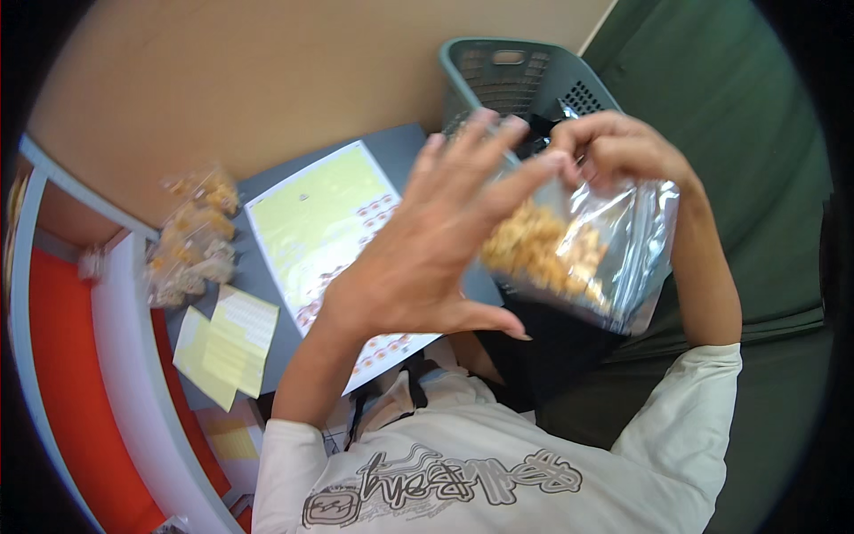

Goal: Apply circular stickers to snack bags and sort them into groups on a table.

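Note:
A clear zip pouch (550, 250) with yellowish, crunchy-looking snack pieces hangs tilted at the right of the table. My right hand (617, 150) pinches it by its upper edge, fingers curled. Spread wide, my left hand (427, 233) is in front of the pouch's left part, its fingertips blurred and close to the right hand; whether it touches the pouch I cannot tell. Below the left hand, a large printed sheet (320, 207) with a pale green area and rows of small round pictures lies on the grey table (267, 374).
Several small clear bags (193, 233) of snacks lie against the wall at the left, beside folded yellow-green papers (233, 340). A grey-green plastic basket (467, 87) stands behind the pouch, with dark shiny packaging near it. A green curtain (740, 167) hangs at the right; red-and-white shelving (127, 360) borders the left.

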{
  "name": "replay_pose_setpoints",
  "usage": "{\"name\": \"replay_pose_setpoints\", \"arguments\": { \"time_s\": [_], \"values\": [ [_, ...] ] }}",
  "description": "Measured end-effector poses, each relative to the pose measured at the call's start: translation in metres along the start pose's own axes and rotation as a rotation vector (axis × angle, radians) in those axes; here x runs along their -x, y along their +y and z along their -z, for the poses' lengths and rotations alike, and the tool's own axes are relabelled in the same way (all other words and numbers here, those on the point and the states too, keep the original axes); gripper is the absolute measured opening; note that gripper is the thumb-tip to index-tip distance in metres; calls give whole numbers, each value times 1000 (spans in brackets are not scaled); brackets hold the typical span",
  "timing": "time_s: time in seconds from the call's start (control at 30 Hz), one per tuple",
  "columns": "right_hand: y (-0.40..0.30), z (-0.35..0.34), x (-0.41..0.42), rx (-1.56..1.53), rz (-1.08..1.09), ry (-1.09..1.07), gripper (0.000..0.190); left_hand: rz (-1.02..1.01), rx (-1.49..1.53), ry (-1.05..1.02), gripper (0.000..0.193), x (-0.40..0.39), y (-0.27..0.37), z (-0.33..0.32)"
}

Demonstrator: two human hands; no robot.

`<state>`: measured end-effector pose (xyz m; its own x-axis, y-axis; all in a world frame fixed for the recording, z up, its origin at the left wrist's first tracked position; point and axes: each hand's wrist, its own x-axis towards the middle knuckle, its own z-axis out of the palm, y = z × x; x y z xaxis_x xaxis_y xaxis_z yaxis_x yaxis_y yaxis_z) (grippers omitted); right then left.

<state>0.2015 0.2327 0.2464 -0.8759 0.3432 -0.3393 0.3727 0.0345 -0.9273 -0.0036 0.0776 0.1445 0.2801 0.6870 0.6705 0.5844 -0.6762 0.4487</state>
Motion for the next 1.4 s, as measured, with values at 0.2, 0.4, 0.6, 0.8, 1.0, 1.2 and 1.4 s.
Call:
{"name": "replay_pose_setpoints", "arguments": {
  "time_s": [0.2, 0.4, 0.6, 0.8, 1.0, 1.2, 1.4],
  "values": [
    [9, -142, -66, -358, 61, 195, 30, 436, 1020, 278, 103, 119, -33, 28],
    [97, -269, -131, -125, 251, 254, 12, 474, 1391, 923, 63, 231, -35, 63],
    [117, -409, -193, -744, 243, 336, 15, 456, 1311, 1153, 50, 290, -30, 102],
    [111, -445, -215, -922, 288, 353, 15, 405, 1122, 1190, 57, 310, -32, 122],
    [112, -457, -224, -1092, 296, 249, 19, 387, 1123, 1111, 61, 322, -29, 130],
    [125, -464, -234, -1044, 245, 249, 24, 399, 1096, 1093, 67, 312, -23, 127],
    [128, -460, -234, -1043, 97, 69, 27, 402, 1038, 987, 61, 339, -43, 126]
  ]
}}
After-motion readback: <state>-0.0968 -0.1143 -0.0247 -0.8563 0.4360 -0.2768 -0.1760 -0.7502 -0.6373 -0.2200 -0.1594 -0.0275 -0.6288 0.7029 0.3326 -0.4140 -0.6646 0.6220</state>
